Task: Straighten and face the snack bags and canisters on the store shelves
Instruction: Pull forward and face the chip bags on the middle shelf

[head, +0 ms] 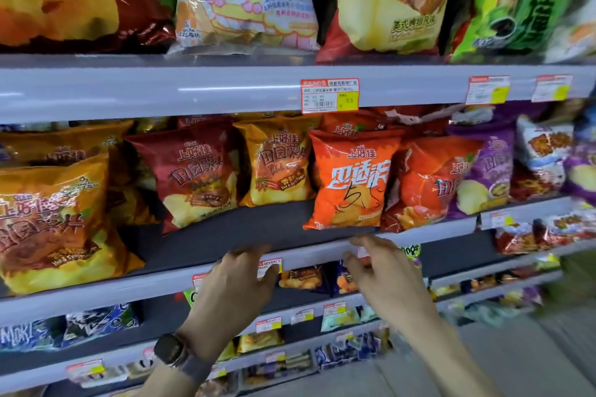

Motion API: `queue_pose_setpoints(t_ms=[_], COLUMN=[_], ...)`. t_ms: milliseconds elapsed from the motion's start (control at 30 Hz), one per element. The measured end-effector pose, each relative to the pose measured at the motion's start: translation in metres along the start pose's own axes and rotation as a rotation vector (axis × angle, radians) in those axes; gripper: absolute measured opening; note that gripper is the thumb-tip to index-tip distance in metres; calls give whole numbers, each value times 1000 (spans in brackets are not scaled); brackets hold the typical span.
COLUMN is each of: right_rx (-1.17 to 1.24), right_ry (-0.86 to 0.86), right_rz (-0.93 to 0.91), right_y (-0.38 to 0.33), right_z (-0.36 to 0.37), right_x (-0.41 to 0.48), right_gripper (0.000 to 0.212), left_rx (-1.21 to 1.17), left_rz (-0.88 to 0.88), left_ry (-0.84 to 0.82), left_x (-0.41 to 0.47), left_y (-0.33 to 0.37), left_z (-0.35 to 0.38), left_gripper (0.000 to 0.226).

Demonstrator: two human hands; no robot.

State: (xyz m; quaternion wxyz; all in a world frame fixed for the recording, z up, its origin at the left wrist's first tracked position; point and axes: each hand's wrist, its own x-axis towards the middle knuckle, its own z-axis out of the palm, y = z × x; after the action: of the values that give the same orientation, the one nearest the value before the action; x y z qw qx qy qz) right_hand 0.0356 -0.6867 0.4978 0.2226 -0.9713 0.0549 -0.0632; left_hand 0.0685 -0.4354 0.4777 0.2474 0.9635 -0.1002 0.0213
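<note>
Left hand [235, 287], with a watch [171, 350] on its wrist, and right hand [383, 271] are raised in front of the middle shelf rail [309, 254]. The fingers of both are loosely spread and grasp nothing. Just above the right hand, the orange bag [350, 180] stands upright at the shelf front. The dark red bag [196, 171] and the yellow bag [277, 161] sit further back to its left.

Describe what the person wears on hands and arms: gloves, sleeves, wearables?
No gloves on the left hand or right hand. The left wrist carries a smartwatch with a dark face on a grey-purple band. No sleeves show on either forearm.
</note>
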Motion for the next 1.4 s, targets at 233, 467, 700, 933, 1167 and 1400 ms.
queue_pose_setpoints(t_ms=[233,467,700,933,1167,1400], right_rx=[71,267,646,864,885,931], right_ry=[107,361,216,-34,-59,31], right_rz=[87,34,65,-49,-65,-31], right_y=[72,137,187,215,220,204], right_z=[-32,-57,-69,-68,-62,-54], right_x=[23,56,91,117,133,138], right_gripper=[30,10,72,105,106,91], left_rx=[0,-56,-559,-977,-1009,-963], left_rz=[-2,-75,-210,-186,-243,-238], left_ry=[1,25,15,50,139,242], left_x=[30,78,119,137,140,126], left_y=[51,90,115,127,135,136], left_z=[12,28,43,68,73,63], left_gripper=[48,72,115,82,81,73])
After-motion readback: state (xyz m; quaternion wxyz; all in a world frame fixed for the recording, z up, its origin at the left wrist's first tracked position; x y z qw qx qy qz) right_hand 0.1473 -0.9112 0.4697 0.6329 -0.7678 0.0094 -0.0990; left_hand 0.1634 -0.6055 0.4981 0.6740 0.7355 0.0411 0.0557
